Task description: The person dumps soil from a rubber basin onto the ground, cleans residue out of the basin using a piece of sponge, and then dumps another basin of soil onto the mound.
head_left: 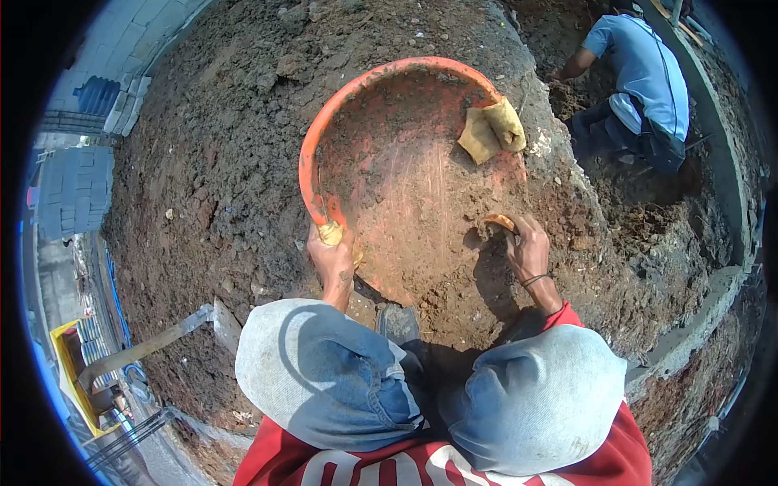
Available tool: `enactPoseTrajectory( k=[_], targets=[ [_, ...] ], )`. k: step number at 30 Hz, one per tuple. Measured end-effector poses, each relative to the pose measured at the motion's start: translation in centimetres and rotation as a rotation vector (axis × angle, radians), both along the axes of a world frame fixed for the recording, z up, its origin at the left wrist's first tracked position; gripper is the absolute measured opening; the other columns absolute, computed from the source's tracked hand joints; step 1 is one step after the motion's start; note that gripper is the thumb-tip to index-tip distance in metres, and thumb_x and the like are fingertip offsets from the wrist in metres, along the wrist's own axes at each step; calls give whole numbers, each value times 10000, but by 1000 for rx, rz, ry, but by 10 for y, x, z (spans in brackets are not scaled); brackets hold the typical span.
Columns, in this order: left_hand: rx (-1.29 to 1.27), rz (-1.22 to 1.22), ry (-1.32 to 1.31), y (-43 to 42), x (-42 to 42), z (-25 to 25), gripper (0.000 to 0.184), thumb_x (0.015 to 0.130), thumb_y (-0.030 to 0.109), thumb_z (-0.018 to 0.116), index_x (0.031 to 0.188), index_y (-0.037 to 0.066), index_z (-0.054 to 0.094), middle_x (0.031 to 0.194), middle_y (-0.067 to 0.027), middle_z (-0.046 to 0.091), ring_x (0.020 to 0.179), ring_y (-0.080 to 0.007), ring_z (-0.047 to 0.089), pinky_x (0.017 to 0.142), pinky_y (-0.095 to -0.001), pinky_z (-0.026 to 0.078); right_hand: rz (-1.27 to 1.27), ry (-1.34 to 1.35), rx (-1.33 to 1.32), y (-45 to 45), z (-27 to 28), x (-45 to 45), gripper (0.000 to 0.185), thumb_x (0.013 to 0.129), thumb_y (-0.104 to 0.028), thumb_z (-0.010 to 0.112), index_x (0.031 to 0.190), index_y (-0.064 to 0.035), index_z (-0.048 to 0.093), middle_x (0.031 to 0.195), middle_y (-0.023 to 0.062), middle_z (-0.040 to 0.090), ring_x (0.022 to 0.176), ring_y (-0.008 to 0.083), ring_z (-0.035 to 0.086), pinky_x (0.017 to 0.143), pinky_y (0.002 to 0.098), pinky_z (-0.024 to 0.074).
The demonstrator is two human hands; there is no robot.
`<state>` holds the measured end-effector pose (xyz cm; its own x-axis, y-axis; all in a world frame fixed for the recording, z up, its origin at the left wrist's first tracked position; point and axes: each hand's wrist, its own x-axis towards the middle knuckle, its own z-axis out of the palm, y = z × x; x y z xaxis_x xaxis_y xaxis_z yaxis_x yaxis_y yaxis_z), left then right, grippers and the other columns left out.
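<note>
A large orange basin (421, 186), its inside smeared with soil, lies on the ground in front of my knees. My left hand (331, 261) is closed round its near left rim, at a yellowish wrapped piece (330, 233). Over the basin's right rim hangs another tan cloth or leather piece (491, 131). Near the lower right of the basin, my right hand (528, 251) has its fingers curled round a small orange-brown curved piece (501, 220), just above loose soil (458, 312).
A co-worker in a light blue shirt (644, 69) crouches in a dug trench at the upper right. A concrete edge (733, 186) borders the trench. Left are a long-handled tool (154, 348), a yellow frame (69, 377) and stacked blocks (81, 190). Dark soil heaps (227, 121) surround the basin.
</note>
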<state>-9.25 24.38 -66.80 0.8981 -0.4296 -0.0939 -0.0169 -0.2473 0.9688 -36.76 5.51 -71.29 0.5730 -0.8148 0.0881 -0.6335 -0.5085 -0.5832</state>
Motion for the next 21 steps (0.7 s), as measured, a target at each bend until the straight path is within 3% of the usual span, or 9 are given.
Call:
enactPoseTrajectory(
  k=[1, 4, 6, 8, 11, 13, 14, 17, 21],
  targets=[
    [12, 2, 5, 3, -1, 0, 451, 717, -36, 603, 1164, -20, 544, 980, -39, 603, 802, -120, 540, 740, -258, 436, -133, -94, 5, -17, 0, -2, 295, 746, 5, 615, 1039, -20, 644, 862, 171, 592, 812, 369, 597, 726, 434, 484],
    [-14, 12, 13, -1, -3, -1, 442, 716, -18, 609, 1154, -13, 546, 970, -34, 605, 790, -116, 532, 729, -251, 432, -303, 67, -11, -49, -35, -6, 305, 743, -30, 637, 1046, -4, 628, 869, 183, 592, 799, 375, 599, 706, 448, 485],
    [-63, 35, 22, -3, -4, -2, 442, 717, -10, 616, 1153, -9, 545, 964, -30, 606, 787, -118, 531, 729, -255, 430, -194, 76, -155, -24, -42, 12, 310, 739, -40, 638, 1047, -6, 630, 885, 187, 592, 794, 383, 600, 696, 458, 486],
    [-65, 40, 13, -4, -5, -3, 446, 716, -10, 619, 1156, -5, 544, 957, -29, 609, 780, -118, 535, 726, -259, 433, -168, 130, 46, 4, -31, 23, 306, 730, -49, 641, 1035, -24, 634, 904, 186, 587, 795, 390, 598, 696, 462, 487],
    [-37, 57, 1, -6, -3, -2, 440, 714, -7, 628, 1146, 0, 547, 938, -27, 613, 763, -120, 542, 719, -267, 441, -31, 31, -62, 29, -21, 33, 287, 723, -68, 660, 1004, -11, 642, 861, 193, 598, 777, 397, 605, 681, 464, 491],
    [18, 79, 10, -6, -5, 1, 391, 715, 6, 638, 1098, 2, 558, 890, -27, 615, 733, -119, 542, 693, -268, 444, 207, 200, 331, 33, -3, 43, 273, 720, -82, 667, 980, 2, 653, 799, 203, 606, 751, 403, 612, 671, 475, 494],
    [20, 90, 3, -6, -6, 2, 354, 717, 17, 642, 1063, 2, 565, 856, -28, 615, 712, -116, 538, 671, -264, 443, 226, 186, 330, 33, 0, 54, 273, 720, -82, 667, 980, 2, 653, 799, 203, 606, 751, 403, 612, 671, 475, 494],
    [91, 49, 31, -4, -2, 4, 361, 749, -5, 622, 1102, 17, 556, 883, 9, 575, 716, -88, 517, 641, -257, 434, 290, -6, 294, 17, 15, 104, 272, 736, -66, 636, 1000, -4, 663, 813, 223, 617, 789, 407, 620, 699, 473, 494],
    [105, 5, -1, 2, -2, 2, 387, 716, -8, 612, 1098, 15, 554, 860, 8, 571, 686, -93, 516, 620, -257, 432, 147, -505, 101, -32, 4, 204, 266, 778, -51, 594, 1032, -10, 664, 950, 195, 647, 888, 399, 620, 765, 431, 496]
  ],
)
